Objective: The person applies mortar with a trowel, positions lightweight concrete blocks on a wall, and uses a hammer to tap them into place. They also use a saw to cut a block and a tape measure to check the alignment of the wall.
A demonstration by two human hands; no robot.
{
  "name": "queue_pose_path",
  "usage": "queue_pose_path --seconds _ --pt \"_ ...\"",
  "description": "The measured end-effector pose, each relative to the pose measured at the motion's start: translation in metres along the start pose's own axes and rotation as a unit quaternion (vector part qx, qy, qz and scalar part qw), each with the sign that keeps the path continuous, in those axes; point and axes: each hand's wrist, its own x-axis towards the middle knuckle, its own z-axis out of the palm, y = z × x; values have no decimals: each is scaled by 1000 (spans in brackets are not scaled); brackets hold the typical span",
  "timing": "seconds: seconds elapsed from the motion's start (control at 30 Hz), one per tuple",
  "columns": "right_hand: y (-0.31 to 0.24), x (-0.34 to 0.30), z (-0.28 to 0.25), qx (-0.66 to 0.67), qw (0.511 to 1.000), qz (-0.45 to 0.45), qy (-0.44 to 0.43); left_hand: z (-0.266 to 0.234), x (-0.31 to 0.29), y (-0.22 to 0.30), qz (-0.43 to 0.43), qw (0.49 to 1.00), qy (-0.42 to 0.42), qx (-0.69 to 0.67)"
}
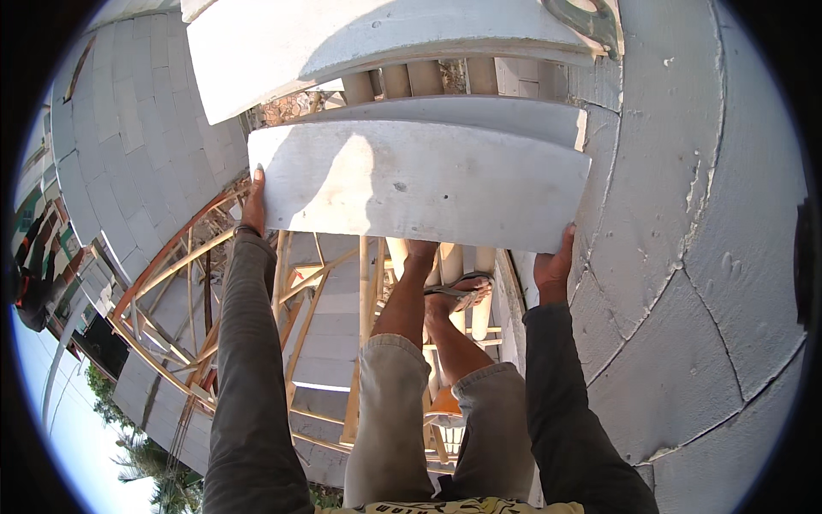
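Note:
A long, light grey lightweight concrete block (445,184) spans the space in front of me, held at both ends. My left hand (254,206) is closed on its left end, thumb up along the edge. At the lower right corner, my right hand (554,267) grips the other end. Just beyond the held block lies another grey block (505,110), partly covered by it. Farther off is a larger pale block (394,38), partly in shade.
My sandalled foot (467,294) stands on bamboo poles (481,321). A mortared block wall (668,257) rises close on the right. Wooden and bamboo scaffolding (188,308) stands over a drop on the left, with another block wall (128,111) behind. An orange bucket (445,403) is below me.

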Motion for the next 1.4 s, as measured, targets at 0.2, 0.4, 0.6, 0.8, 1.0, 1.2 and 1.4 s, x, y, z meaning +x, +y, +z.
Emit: queue_pose_path --seconds 0.2,0.4,0.6,0.8,1.0,1.2,1.4 --pt "-85 -55 47 -145 985 72 59 -36 -89 25 -84 992 34 88" --pt "-140 -6 120 -425 895 -18 133 -18 -74 81 -22 988 143 -59" --pt "-156 16 151 -597 789 -140 28 -79 -1 86 -32 946 271 174" --pt "-181 19 154 -640 749 -155 75 21 -76 100 -6 862 417 290" --pt "-240 95 230 -540 634 -553 10 29 -25 186 226 834 379 330" --pt "-230 158 247 -431 839 -326 -55 44 22 208 119 955 205 176" --pt "-167 129 226 -411 866 -283 -32 14 45 218 98 980 169 -30"
